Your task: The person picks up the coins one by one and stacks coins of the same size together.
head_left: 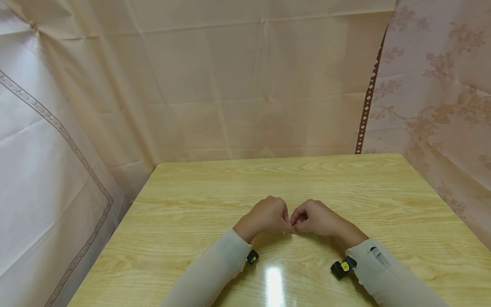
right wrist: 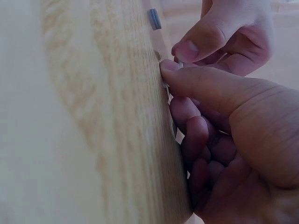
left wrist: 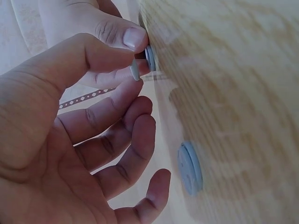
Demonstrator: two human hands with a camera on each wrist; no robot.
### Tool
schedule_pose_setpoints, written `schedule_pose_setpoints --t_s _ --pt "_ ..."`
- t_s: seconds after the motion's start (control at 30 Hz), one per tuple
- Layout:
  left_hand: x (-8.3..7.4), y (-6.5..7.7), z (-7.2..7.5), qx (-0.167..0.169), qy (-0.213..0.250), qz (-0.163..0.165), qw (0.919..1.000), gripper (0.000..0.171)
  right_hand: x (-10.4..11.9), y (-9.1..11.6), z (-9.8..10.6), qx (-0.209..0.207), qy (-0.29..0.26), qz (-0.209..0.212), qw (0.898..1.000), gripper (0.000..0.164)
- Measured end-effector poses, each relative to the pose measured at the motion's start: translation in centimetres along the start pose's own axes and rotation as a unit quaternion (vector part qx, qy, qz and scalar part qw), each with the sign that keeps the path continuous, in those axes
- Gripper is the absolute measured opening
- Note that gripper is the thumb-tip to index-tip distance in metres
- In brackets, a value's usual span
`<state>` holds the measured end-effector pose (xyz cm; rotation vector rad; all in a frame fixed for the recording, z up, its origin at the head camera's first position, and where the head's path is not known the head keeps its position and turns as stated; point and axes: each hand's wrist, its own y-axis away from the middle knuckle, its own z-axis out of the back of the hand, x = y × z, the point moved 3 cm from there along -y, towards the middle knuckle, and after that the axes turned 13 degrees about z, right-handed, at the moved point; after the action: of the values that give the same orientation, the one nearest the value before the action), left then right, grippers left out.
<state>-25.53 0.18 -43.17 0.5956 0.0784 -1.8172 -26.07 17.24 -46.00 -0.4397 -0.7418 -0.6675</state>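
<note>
Both hands meet low over the wooden table (head_left: 215,187), fingertips close together. My left hand (head_left: 268,215) pinches a small thin pale disc (left wrist: 135,70) on edge between thumb and index finger; its other fingers are loosely bent. Facing it, my right hand (head_left: 318,219) pinches a small grey disc (left wrist: 150,58) between thumb and finger, close to the tabletop. In the right wrist view that disc is mostly hidden behind the thumb. Another blue-grey round piece (left wrist: 190,168), which looks layered, lies on the table near the left hand's little finger.
A beige cloth (head_left: 245,85) hangs behind the table, with a pale bordered cloth (head_left: 46,170) at the left and a flowered one (head_left: 441,85) at the right. Small black cameras (head_left: 339,269) are strapped at the wrists. Light glares off the tabletop's near part.
</note>
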Motion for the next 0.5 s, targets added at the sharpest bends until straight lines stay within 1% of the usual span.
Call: schedule_pose_setpoints --t_s 0.1,0.33,0.5 --pt "-0.01 0.01 -0.04 0.001 0.000 -0.002 1.0000 0.041 0.05 0.03 0.01 0.004 0.001 -0.001 1.000 0.016" --pt "0.12 -0.18 -0.18 -0.008 -0.040 0.006 0.9992 0.034 0.09 0.17 0.07 0.015 -0.011 0.001 1.000 0.015" --pt "0.10 -0.19 -0.19 -0.005 -0.037 0.004 0.9993 0.034 -0.11 0.14 0.03 0.016 -0.013 -0.005 1.000 0.015"
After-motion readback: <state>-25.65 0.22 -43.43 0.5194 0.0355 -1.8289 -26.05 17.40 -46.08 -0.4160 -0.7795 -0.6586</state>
